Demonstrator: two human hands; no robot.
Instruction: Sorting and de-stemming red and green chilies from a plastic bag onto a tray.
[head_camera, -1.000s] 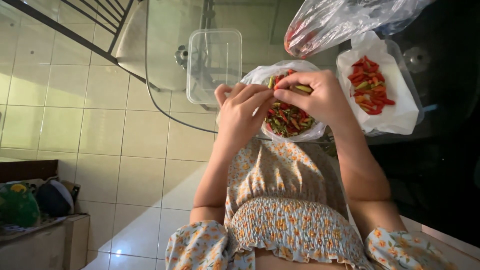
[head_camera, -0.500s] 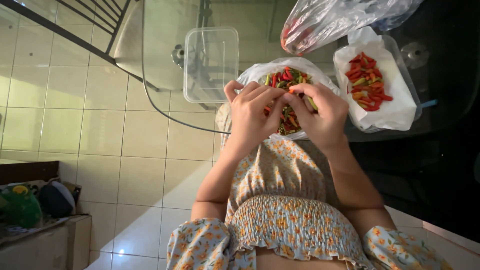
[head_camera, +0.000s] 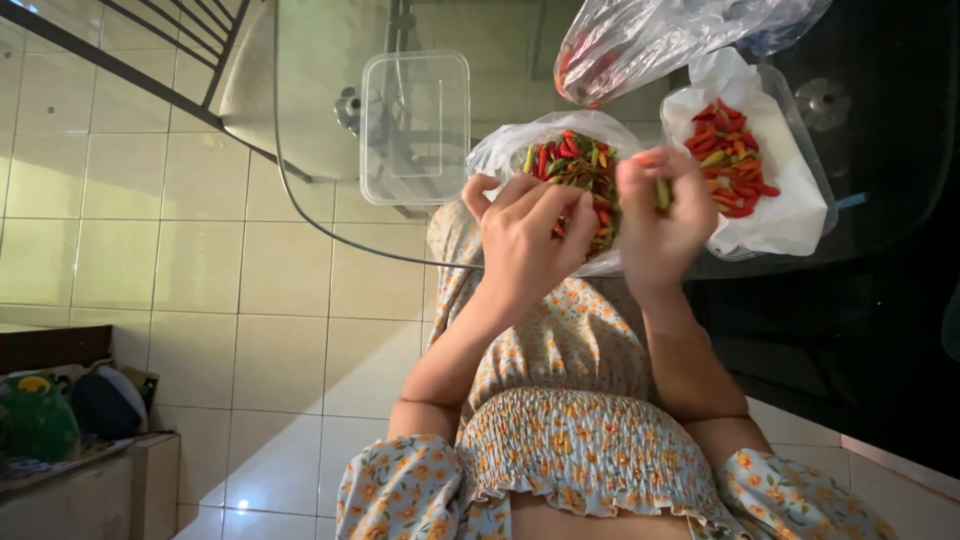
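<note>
Two hands (head_camera: 590, 225) curled over chillies (head_camera: 575, 165)

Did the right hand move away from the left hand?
Yes. The right hand, pinching a green chili, has shifted right, toward the lined box, off the bag of chilies.

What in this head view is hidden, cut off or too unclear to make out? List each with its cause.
- Chillies in the near bag: partly hidden by left hand and right hand.
- Right hand's grip on a green chilli: fingers curl over it.
- Top bag: contents blurred by glare, cut by upper edge.
- Tray: far corner in shadow.
</note>
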